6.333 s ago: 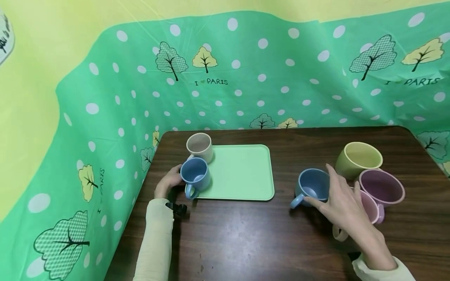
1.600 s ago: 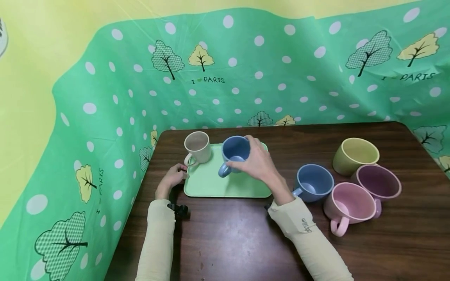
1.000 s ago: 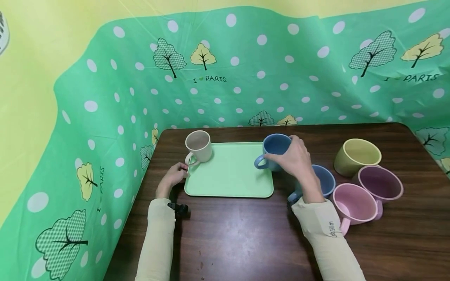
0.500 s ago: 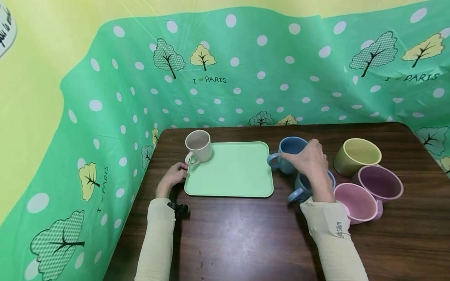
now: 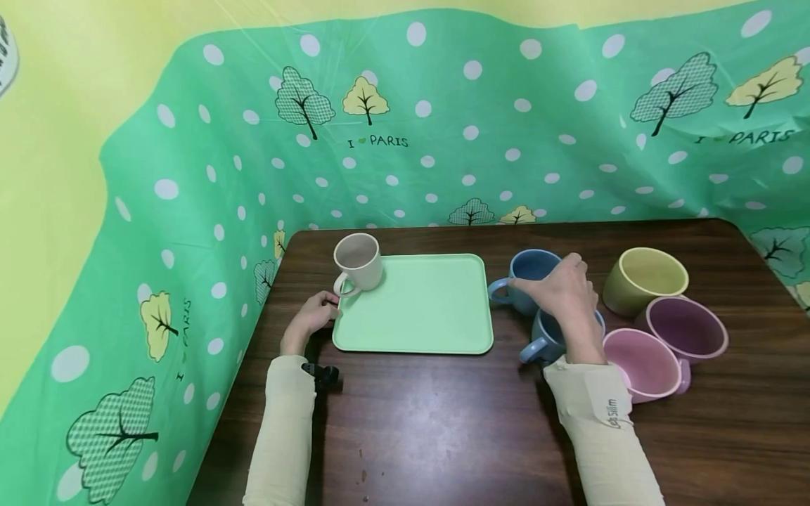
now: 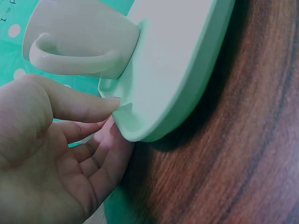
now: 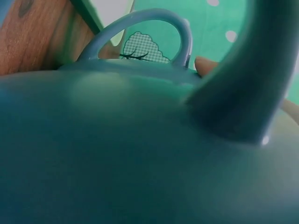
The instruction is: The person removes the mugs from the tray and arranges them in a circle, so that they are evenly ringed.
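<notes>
My left hand [image 5: 314,316] pinches the left edge of the light green tray [image 5: 411,337], thumb on the rim and fingers curled beneath, as the left wrist view shows. A greyish-white mug [image 5: 359,263] stands upright on the tray's back left corner, its handle [image 6: 74,63] just above my thumb. Right of the tray, my right hand [image 5: 565,292] holds a blue mug [image 5: 522,299] by its rim, thumb near the handle side. A second blue mug [image 5: 545,341] stands just in front, partly hidden by my right hand and wrist; its wall [image 7: 117,154] fills most of the right wrist view.
Right of the blue mugs stand a yellow-green mug [image 5: 623,287], a purple mug [image 5: 686,327] and a pink mug [image 5: 645,365], close together. All are on a dark wooden table [image 5: 430,429]. A green patterned cloth [image 5: 443,140] hangs behind and at the left.
The right hand has carried a blue mug from the tray to the table's right side, beside the other blue mug. In the last half second it shifted slightly right. The left hand stays at the tray.
</notes>
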A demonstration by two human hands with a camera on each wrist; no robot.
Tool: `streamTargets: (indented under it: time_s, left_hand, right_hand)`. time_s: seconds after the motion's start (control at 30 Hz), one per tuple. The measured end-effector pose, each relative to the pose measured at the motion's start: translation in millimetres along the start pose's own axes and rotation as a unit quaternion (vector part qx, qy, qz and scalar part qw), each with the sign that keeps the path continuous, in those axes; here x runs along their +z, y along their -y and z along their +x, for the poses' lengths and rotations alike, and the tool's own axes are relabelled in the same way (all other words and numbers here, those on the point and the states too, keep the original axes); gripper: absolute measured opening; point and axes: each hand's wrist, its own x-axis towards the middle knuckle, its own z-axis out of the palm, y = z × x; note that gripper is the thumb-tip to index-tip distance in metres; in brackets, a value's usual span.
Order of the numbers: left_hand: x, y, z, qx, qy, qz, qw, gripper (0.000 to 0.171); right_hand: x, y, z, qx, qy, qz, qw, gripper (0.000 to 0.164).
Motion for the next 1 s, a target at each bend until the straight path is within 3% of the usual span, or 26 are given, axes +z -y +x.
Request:
streamTargets:
  time_s: [0.23, 0.6, 1.0]
  left_hand:
    - [-0.9, 1.2, -1.1, 0.022, 0.005, -0.011, 0.9997, 0.034]
    - [3.1, 1.7, -1.8, 0.001, -0.005, -0.008, 1.0, 0.033]
    - [2.2, 0.9, -3.3, 0.007, -0.004, -0.012, 0.9999, 0.034]
  right_hand:
    - [0, -2, -3, 0.007, -0.005, -0.005, 1.0, 0.119]
    - [2, -4, -6, 0.018, -0.01, -0.016, 1.0, 0.126]
    - [2, -1, -12, 0.027, 0.006, -0.018, 0.999, 0.125]
